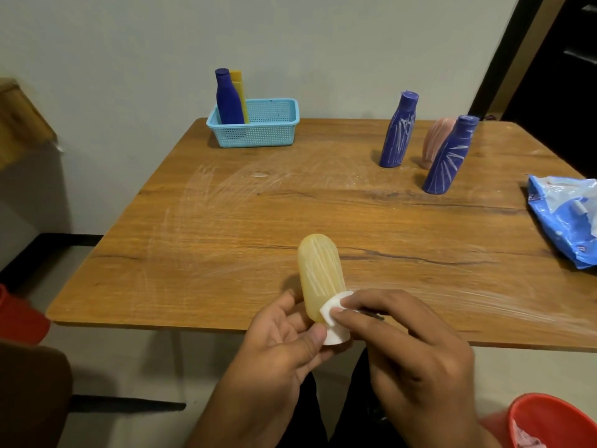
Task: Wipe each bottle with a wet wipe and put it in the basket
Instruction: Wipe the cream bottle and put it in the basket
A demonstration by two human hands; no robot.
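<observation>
Left hand [284, 337] grips the yellow bottle [319, 276] at its white-capped end, cap [336, 336] pointing at the camera, rounded base tilted away over the near edge of the tabletop [226, 227]. Bottle body carries white streaks. Right hand [410, 347] pinches a white wet wipe [332, 307] with curled fingertips and presses it on the bottle just above the cap.

Light blue mesh basket [268, 127] sits at the far left of the tabletop, against the wall. Inside it, at the left end: one blue bottle [227, 98] upright, a yellow bottle in the basket [240, 92] just behind it, touching or nearly so.

Far right: two streaked blue bottles, far one [399, 130] and near one [449, 156], both standing, with a streaked pink bottle [436, 140] between and behind them. Near one overlaps the pink in view; contact can't be confirmed.

Blue plastic wipe pack [565, 218] lies at the right edge. White smears across the tabletop centre. Red bin [555, 421] at bottom right, crumpled material inside.
</observation>
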